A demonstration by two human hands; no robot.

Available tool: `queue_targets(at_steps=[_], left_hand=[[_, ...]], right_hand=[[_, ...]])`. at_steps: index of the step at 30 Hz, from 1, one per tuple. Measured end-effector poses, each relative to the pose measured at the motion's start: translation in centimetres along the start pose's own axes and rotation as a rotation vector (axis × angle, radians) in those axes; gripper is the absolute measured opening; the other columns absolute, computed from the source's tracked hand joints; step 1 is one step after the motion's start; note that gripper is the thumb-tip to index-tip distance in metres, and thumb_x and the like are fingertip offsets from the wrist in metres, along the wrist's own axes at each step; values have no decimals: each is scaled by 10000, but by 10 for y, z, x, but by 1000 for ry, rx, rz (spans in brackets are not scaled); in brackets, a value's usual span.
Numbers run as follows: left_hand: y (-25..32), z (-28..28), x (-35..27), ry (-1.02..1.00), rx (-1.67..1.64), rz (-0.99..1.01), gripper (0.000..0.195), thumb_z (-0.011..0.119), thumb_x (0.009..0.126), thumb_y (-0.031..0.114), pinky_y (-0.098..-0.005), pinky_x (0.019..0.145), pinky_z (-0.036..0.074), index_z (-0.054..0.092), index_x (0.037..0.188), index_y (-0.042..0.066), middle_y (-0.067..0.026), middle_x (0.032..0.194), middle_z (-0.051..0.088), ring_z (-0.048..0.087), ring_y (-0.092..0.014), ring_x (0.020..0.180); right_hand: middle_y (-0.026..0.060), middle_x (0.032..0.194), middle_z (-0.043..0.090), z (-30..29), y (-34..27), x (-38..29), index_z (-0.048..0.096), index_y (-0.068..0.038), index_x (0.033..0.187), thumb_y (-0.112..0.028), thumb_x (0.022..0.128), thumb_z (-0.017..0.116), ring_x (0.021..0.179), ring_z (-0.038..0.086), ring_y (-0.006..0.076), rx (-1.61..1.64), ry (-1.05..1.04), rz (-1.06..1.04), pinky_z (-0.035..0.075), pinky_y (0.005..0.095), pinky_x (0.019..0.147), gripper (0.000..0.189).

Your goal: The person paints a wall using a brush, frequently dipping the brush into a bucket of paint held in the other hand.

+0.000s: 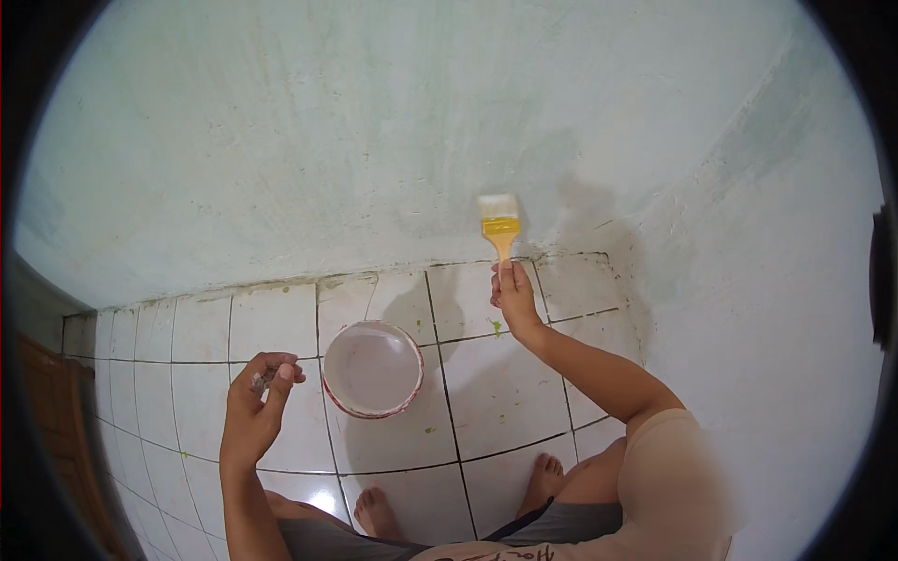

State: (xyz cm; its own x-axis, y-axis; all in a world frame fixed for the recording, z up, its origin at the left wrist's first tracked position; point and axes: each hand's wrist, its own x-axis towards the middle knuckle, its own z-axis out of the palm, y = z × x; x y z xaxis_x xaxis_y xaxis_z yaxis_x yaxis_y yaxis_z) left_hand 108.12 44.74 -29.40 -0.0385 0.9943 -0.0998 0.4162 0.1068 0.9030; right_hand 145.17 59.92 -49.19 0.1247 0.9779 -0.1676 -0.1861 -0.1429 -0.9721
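My right hand is closed around the handle of a flat paintbrush with a yellow ferrule and pale bristles. Its bristles point up towards the lower part of the pale green and white wall; whether they touch it I cannot tell. On the tiles between my hands stands a round bucket with a red and white, paint-smeared rim and whitish paint inside. To the left of the bucket my left hand is raised with its fingers curled and holds nothing visible. Some whitish smears show on its fingers.
White floor tiles with dark joints carry small green specks. Another wall rises close on the right and meets the front wall in a corner. A brown wooden door is at the far left. My bare feet are below the bucket.
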Motion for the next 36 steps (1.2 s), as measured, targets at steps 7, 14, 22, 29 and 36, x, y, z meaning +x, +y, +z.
queue_targets(at_steps=[7, 14, 22, 29, 36], left_hand=[[0, 13, 5, -61, 33, 37, 362, 564, 1040, 328, -340, 873, 500, 633, 1108, -20, -96, 941, 679, 648, -188, 917], [-3, 18, 11, -70, 69, -10, 375, 569, 1037, 339, -338, 866, 503, 634, 1106, -24, -98, 948, 684, 658, -190, 928], [-5, 20, 19, -72, 71, -6, 376, 568, 1038, 323, -326, 860, 507, 634, 1121, -37, -103, 962, 687, 661, -189, 934], [-9, 23, 22, -100, 51, -9, 376, 578, 1034, 323, -322, 869, 510, 635, 1118, -39, -100, 963, 689, 661, -186, 935], [-8, 21, 18, -106, 67, -9, 380, 588, 1029, 333, -324, 869, 511, 631, 1120, -33, -95, 954, 685, 658, -186, 932]], right_hand=[[-13, 727, 461, 25, -88, 25, 526, -72, 1038, -384, 1096, 385, 575, 396, 67, -59, -20, -328, 386, 237, 532, 347], [-1, 717, 470, -9, 2, 50, 525, -65, 1039, -422, 1086, 395, 541, 406, 87, -133, -21, 91, 386, 259, 491, 383], [36, 703, 499, -15, 50, 7, 545, -25, 995, -290, 1040, 465, 502, 412, 123, 38, 16, 460, 392, 294, 468, 280], [38, 712, 536, 3, -40, 67, 477, -85, 837, -101, 902, 522, 521, 412, 122, 213, -126, 486, 384, 259, 500, 81], [20, 690, 511, 24, -172, 36, 508, -57, 896, -177, 953, 537, 512, 345, 76, 176, -137, 247, 320, 253, 474, 136]])
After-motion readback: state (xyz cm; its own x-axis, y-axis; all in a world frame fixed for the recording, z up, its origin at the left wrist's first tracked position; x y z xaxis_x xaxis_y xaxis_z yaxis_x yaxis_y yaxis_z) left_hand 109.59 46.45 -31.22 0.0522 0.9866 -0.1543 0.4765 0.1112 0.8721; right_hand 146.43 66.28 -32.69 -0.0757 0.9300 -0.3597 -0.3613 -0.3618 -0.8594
